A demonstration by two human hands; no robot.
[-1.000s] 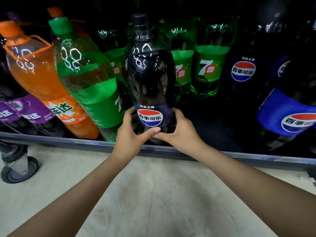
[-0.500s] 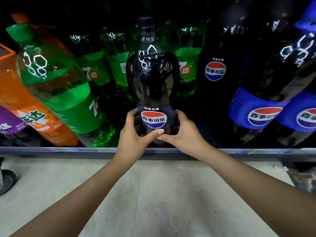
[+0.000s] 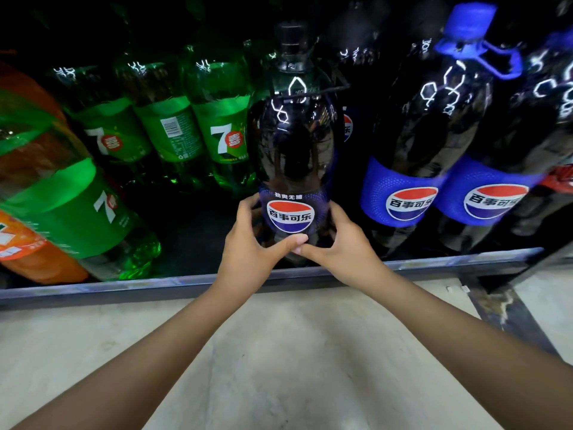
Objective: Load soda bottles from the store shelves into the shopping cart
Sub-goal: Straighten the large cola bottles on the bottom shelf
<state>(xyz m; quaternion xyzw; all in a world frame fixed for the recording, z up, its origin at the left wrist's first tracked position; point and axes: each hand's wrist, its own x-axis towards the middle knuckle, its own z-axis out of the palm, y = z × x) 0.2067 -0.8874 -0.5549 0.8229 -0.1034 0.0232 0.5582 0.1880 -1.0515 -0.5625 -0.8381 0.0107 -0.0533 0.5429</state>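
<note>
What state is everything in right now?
Black Pepsi bottle: upright, capped, gripped low on both sides.
Left hand: curled round its left side.
Right hand: curled round its right side.
Blue Pepsi bottles: on shelf, untouched.
7Up bottles: on shelf, untouched.

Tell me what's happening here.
A person is gripping a dark Pepsi bottle low down with both hands: the left hand on its left side, the right hand on its right, with the thumbs meeting under the logo. The bottle is upright at the front of the shelf, between green 7-Up bottles and blue-label Pepsi bottles. The hands hide its base, so I cannot tell whether it is lifted.
</note>
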